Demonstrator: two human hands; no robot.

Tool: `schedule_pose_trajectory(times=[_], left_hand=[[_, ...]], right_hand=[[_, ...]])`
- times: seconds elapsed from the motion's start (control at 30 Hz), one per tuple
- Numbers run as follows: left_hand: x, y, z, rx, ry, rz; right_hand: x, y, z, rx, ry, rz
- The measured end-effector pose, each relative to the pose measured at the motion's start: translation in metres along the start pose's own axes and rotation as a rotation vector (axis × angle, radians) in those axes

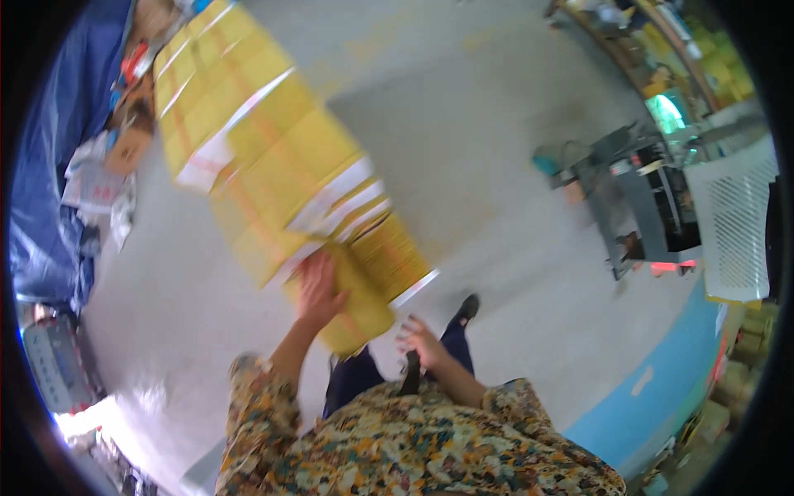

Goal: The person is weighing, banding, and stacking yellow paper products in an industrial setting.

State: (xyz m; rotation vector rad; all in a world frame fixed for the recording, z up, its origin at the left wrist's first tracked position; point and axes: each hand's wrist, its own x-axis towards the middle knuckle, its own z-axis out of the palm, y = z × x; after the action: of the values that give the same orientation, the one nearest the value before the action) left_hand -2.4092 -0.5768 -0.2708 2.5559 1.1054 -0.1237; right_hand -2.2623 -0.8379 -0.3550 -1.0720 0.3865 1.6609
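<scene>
At the left edge hangs a blue sheet point(54, 157), with a grey case point(56, 364) nearer on the same side. Beside the sheet, a white bag point(93, 183) with faint red marks slumps against a small brown carton point(130, 149); what either contains is hidden.

Right of these, a long stack of yellow boxes point(294, 157) runs from far left toward near right, banded with orange tape and edged in white. The boxes look closed, their contents out of sight.

At the stack's near end, the left hand point(321, 289) lies spread on the near box point(361, 302), thumb apart from the fingers; whether it grips, I cannot tell. That box is just in front of the person's legs, its long axis slanting from far left to near right. Right of it, another yellow box point(390, 256) shows dark print too blurred to read.

The right hand point(423, 341) is held half-open, fingers loosely parted, just right of the near box; contact cannot be made out.

Well to the right stand a dark machine point(653, 202), a white perforated chair point(732, 227) and, farther off, 1 shelf point(678, 51) with yellow goods.
</scene>
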Motion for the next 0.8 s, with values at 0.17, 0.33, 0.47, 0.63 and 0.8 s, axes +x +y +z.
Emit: schedule_pose_trajectory(times=[0.17,0.33,0.47,0.63,0.8], left_hand=[[-0.007,0.038,-0.02,0.244,-0.083,-0.129],[0.019,0.093,0.002,0.233,-0.173,-0.208],[0.065,0.135,0.057,0.188,-0.342,0.044],[0.151,0.212,0.056,-0.145,-0.809,-0.125],[0.329,0.195,0.03,0.079,-0.691,0.148]], right_hand=[[-0.046,-0.096,-0.143,-0.357,-0.037,-0.346],[-0.128,-0.201,-0.233,0.289,0.387,-0.227],[-0.103,-0.276,-0.236,0.232,0.355,-0.247],[-0.061,-0.376,-0.183,0.077,0.076,-0.348],[-0.019,-0.474,-0.167,-0.015,0.018,-0.211]])
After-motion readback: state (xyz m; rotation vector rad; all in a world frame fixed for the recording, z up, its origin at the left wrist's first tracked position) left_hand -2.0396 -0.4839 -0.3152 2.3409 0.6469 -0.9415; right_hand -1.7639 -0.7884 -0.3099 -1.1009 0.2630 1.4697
